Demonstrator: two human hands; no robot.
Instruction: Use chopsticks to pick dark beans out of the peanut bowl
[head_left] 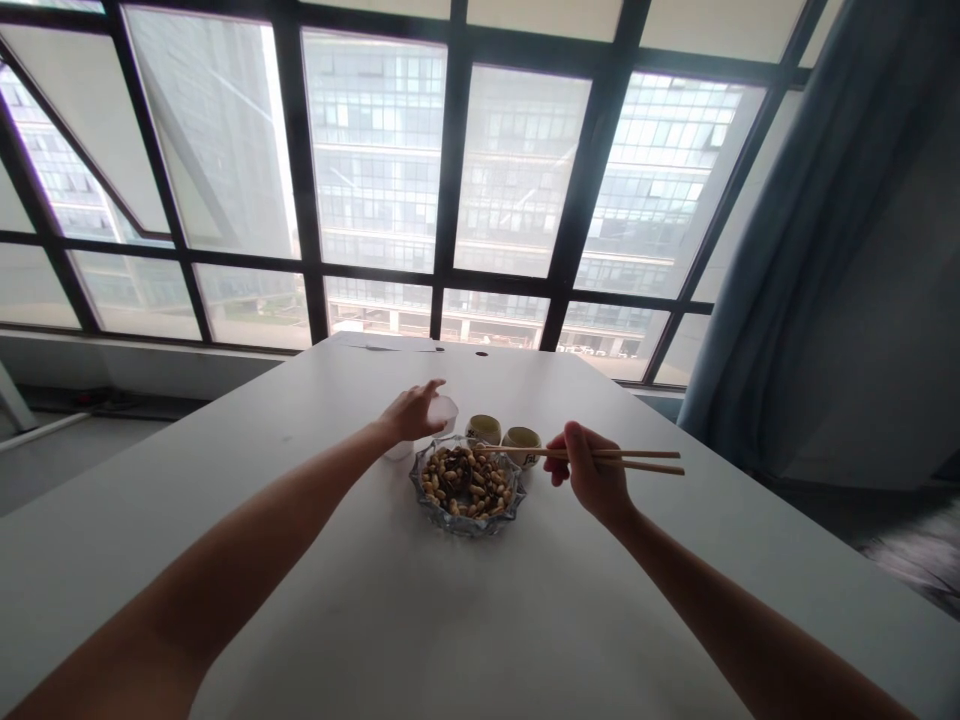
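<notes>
1. I take the glass bowl (465, 527) as my landmark; it stands on the white table (450, 620), filled with nuts (457, 475), and every place below is told from it.
2. Through the head camera I see the right hand (596, 470) to the right of the bowl, pinching a pair of chopsticks (532, 451) between thumb and fingers.
3. The relation I watch most is chopsticks to bowl. Their long axis runs crosswise, nearly level in my view; the tips point left, over the bowl's far side, while the thick ends stick out past the right hand. I cannot tell whether the tips touch any nuts.
4. The two sticks lie close together at the tips and part a little toward the thick ends.
5. The left hand (411, 412) is beyond the bowl's left edge, nearer to it than the right hand. Its thumb and fingers are curled about a translucent cup (444, 412), which I judge to be gripped; the cup appears tilted, but I cannot make out its axis.
6. Just beyond the bowl's far rim, slightly to its right, two small cups (484, 430) stand side by side.
</notes>
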